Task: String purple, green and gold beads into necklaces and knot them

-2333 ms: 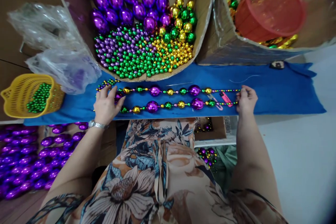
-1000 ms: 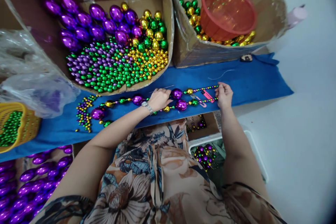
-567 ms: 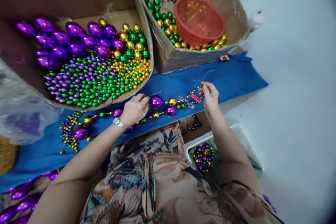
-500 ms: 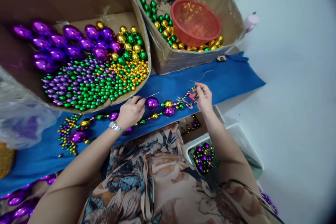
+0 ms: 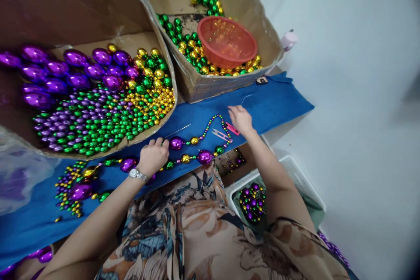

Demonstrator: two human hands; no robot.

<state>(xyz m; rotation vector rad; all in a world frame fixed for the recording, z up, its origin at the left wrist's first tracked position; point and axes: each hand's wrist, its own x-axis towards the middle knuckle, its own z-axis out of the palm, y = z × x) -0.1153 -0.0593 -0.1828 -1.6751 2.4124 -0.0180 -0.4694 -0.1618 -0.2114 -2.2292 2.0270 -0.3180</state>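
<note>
My left hand (image 5: 154,156), with a watch on its wrist, is closed over the bead strand. From its fingertips a long thin needle (image 5: 180,130) points right. Just beside those fingers lies a large purple bead (image 5: 176,143) of the strand. The bead necklace (image 5: 185,158) runs in purple, gold and green along the blue cloth, ending at the right in a loop of small beads (image 5: 206,127). Above that loop my right hand (image 5: 240,119) has its fingers stretched left, apart from the beads. Below it are a pink tag (image 5: 232,129) and small thread snips (image 5: 220,134).
A cardboard box (image 5: 176,89) holds purple, green and gold beads. Behind, another box (image 5: 197,92) contains larger beads and a red basket (image 5: 226,61). Loose small beads (image 5: 68,188) lie on the blue cloth (image 5: 278,96). A white bin (image 5: 234,188) with finished-looking strands stands below right.
My right hand has let go of the small-bead loop, which now rests on the cloth with the snips and tag in plain view. The whole view has shifted. My left hand stays closed.
</note>
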